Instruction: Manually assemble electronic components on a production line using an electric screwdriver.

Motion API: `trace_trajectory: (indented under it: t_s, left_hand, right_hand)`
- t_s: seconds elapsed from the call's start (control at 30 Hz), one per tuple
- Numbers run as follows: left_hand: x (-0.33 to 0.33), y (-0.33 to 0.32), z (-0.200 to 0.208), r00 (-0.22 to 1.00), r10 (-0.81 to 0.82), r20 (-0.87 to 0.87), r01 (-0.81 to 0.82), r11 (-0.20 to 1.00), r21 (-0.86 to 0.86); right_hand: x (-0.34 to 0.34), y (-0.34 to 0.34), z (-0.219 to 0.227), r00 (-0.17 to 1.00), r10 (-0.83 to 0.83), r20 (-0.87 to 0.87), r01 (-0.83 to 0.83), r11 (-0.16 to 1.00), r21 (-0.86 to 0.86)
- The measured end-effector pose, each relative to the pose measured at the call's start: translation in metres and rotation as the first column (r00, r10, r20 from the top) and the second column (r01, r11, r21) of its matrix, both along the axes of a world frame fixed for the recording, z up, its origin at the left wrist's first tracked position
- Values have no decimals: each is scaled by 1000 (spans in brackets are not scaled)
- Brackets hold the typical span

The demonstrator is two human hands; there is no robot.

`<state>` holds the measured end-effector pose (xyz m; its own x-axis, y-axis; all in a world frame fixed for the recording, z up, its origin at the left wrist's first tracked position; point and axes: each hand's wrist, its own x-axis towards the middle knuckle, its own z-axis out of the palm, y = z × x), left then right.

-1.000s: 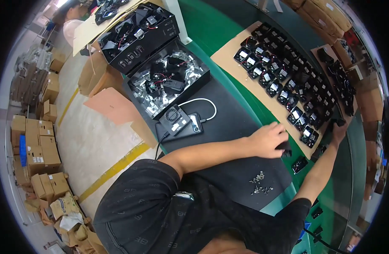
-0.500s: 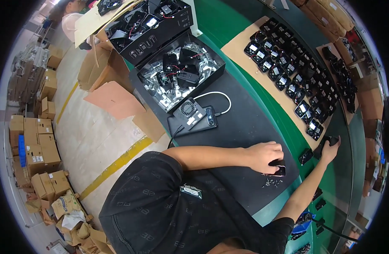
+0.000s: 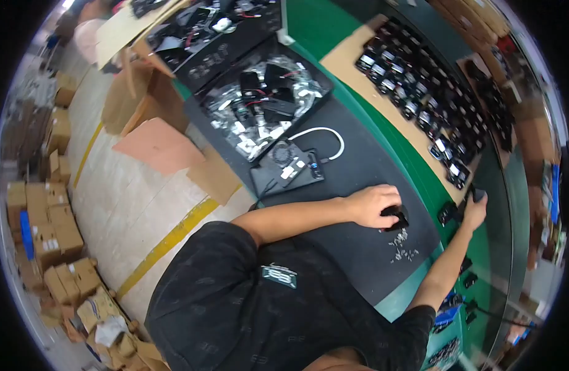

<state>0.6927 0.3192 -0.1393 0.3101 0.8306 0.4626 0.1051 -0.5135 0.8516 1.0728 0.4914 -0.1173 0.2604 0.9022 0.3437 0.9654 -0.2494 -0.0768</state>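
On the black mat [image 3: 359,154], my left hand [image 3: 376,206] is closed around a small black plastic casing [image 3: 396,219], partly hidden by the fingers. Small loose screws [image 3: 403,252] lie scattered on the mat just nearer than that casing. Farther right, over the green bench, my right hand [image 3: 475,213] has its fingers around a dark object [image 3: 478,195], blurred and mostly covered, whose kind I cannot make out. Another black casing [image 3: 446,213] sits on the green surface just left of my right hand.
Rows of black casings [image 3: 420,93] stand on a cardboard sheet [image 3: 349,60] at the back right. A box of silvery packets and black units [image 3: 260,105] is at the mat's far end, near a device with a white cable [image 3: 287,164]. Cartons [image 3: 46,216] line the left floor.
My left hand has slid a little away and left with the casing, showing more of the screws. My right hand stays at the green bench, its wrist slightly turned. The view has shifted slightly.
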Motion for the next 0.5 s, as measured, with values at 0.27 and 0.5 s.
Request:
trace_trajectory:
  t_s: [0.27, 0.5]
  left_hand:
    - [-16, 6, 2, 998, 2, -70, -9, 995, -100]
    - [-5, 12, -1, 997, -61, -36, 59, 996, -72]
  right_hand:
    - [-35, -20, 11, 995, -3, -97, 1, 1000, -21]
    - [-63, -109, 53, 998, 28, -48, -30, 999, -42]
